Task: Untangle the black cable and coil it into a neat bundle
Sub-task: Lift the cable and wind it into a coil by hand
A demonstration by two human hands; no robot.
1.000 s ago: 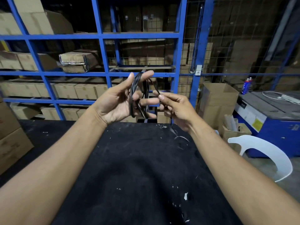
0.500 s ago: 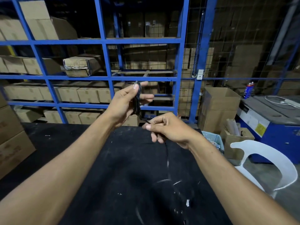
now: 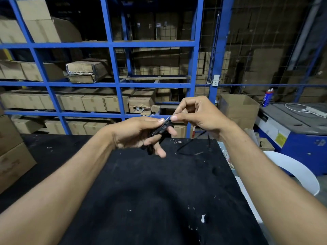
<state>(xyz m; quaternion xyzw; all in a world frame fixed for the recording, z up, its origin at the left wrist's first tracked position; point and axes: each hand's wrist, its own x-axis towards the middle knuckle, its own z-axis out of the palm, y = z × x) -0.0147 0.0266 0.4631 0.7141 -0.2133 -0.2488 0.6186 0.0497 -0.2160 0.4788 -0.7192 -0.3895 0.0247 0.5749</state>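
A black cable (image 3: pixel 161 129) is gathered into a small bundle of loops in my left hand (image 3: pixel 136 132), which is closed around it above the far part of the black table (image 3: pixel 159 191). My right hand (image 3: pixel 198 114) pinches a strand of the cable at the top of the bundle, fingertips touching those of the left hand. A loose length of the cable (image 3: pixel 191 149) drops below my right wrist and lies curved on the table near its far right corner. The lower end of the bundle pokes out under my left fingers.
Blue metal racking (image 3: pixel 113 68) with cardboard boxes stands just behind the table. A white plastic chair (image 3: pixel 297 172) sits at the right, with open cartons (image 3: pixel 238 110) and a blue machine (image 3: pixel 300 135) beyond it. Stacked boxes (image 3: pixel 12 156) stand at the left edge.
My left hand has dropped lower with the bundle. My right hand has risen from near the table to meet it at the bundle's top, laying another turn of cable.
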